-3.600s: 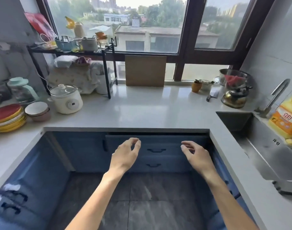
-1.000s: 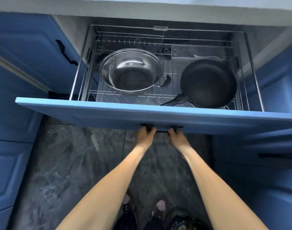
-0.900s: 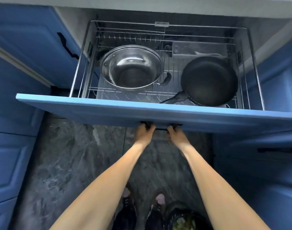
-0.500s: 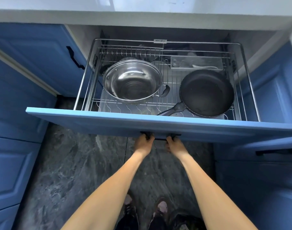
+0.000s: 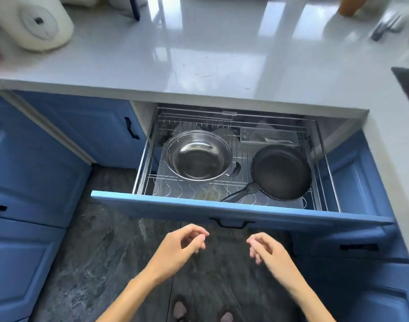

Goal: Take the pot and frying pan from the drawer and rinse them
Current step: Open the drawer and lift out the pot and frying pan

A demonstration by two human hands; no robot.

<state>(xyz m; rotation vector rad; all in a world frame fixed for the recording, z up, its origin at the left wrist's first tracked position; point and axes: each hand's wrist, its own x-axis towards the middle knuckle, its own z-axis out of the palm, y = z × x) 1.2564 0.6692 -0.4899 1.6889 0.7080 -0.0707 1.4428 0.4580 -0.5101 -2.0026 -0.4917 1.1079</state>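
Left hand (image 5: 178, 249) and right hand (image 5: 268, 252) now off drawer handle (image 5: 231, 224), empty.

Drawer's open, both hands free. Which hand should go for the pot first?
Left, probably. The left hand hovers empty below the left half of the drawer, where the pot sits; the right hand lines up with the frying pan.

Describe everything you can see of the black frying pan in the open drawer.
The frying pan is round, shallow and black, its matt inside empty. It sits upright on the right of the open drawer's wire basket, apart from the steel pot. Its single black handle points front-left, towards the drawer front. Nothing grips it.
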